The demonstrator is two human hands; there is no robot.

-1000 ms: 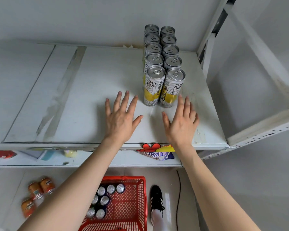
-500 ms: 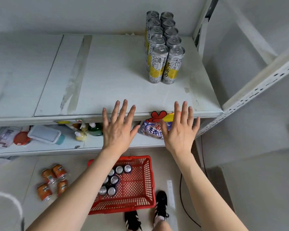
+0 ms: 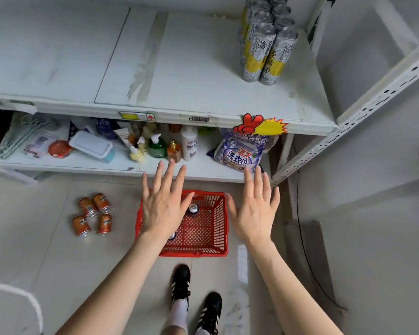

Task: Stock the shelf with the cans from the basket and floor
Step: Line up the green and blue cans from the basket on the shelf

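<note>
Two rows of tall silver-and-yellow cans [image 3: 266, 44] stand on the right side of the white upper shelf [image 3: 191, 76]. On the floor below sits a red basket [image 3: 203, 238]; one silver can top [image 3: 193, 209] shows in it, the others are hidden under my left hand [image 3: 162, 206]. That hand hovers over the basket's left half, fingers spread, holding nothing. My right hand [image 3: 254, 211] hangs just right of the basket, also spread and empty. Several orange cans [image 3: 92, 217] lie on the floor to the left of the basket.
The lower shelf [image 3: 87, 163] carries bottles, a white box and a purple detergent bag [image 3: 240, 153]. A perforated white upright [image 3: 363, 110] slants at the right. My black shoes [image 3: 194, 303] stand behind the basket, and a black cable [image 3: 300, 238] runs along the floor at right.
Both open hands have dropped from the upper shelf's front edge to just above the basket. The view has tilted down, so the floor and basket show more.
</note>
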